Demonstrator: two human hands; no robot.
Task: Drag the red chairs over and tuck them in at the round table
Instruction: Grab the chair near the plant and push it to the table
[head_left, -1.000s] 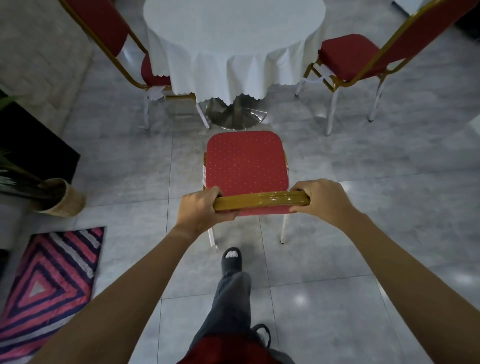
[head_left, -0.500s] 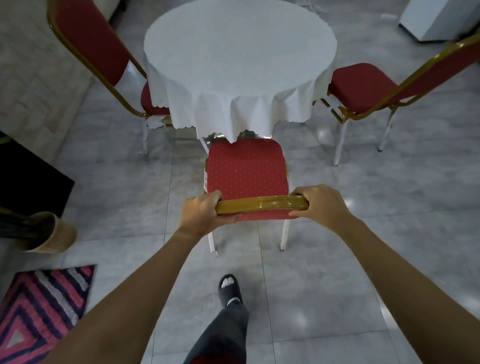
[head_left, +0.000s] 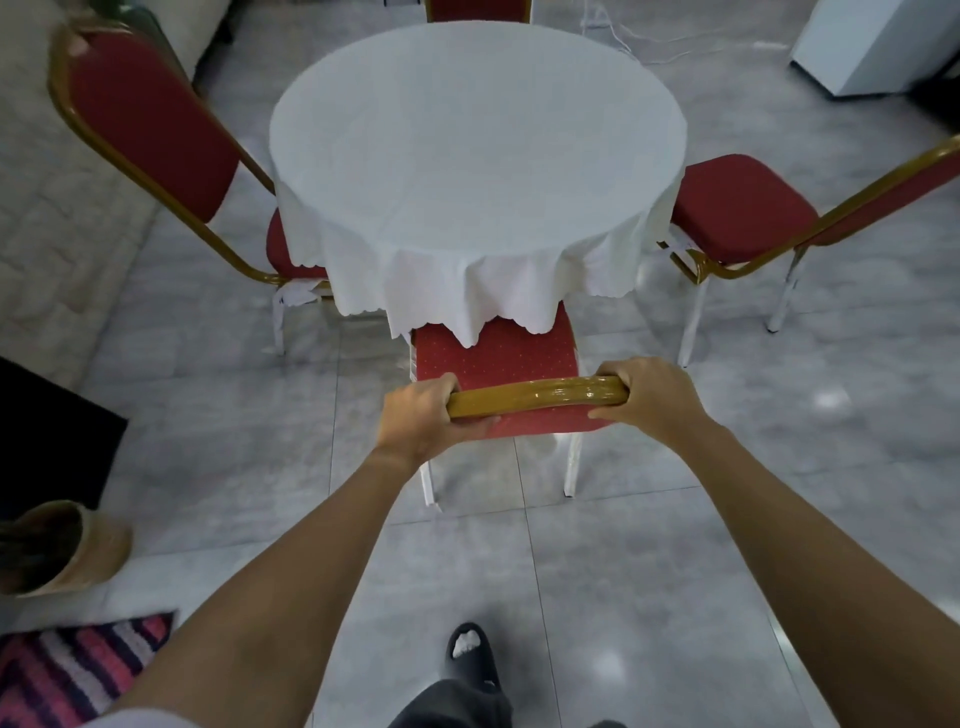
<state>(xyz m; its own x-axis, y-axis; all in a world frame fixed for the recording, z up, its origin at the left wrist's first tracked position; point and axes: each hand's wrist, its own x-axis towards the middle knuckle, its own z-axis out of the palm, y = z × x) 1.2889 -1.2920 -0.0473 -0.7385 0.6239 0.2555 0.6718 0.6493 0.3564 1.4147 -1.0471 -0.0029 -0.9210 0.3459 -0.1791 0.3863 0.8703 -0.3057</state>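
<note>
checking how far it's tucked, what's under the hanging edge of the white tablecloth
The front of the held chair's red seat sits under the tablecloth hem, both hands on its backrest. The table's base and the chair's front legs are hidden.

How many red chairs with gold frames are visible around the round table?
4. One red chair is held by the left hand and right hand; one left; one right; one partly visible behind the white-clothed round table, at top.

no readable text, no labels, no brands, no numbers
</note>
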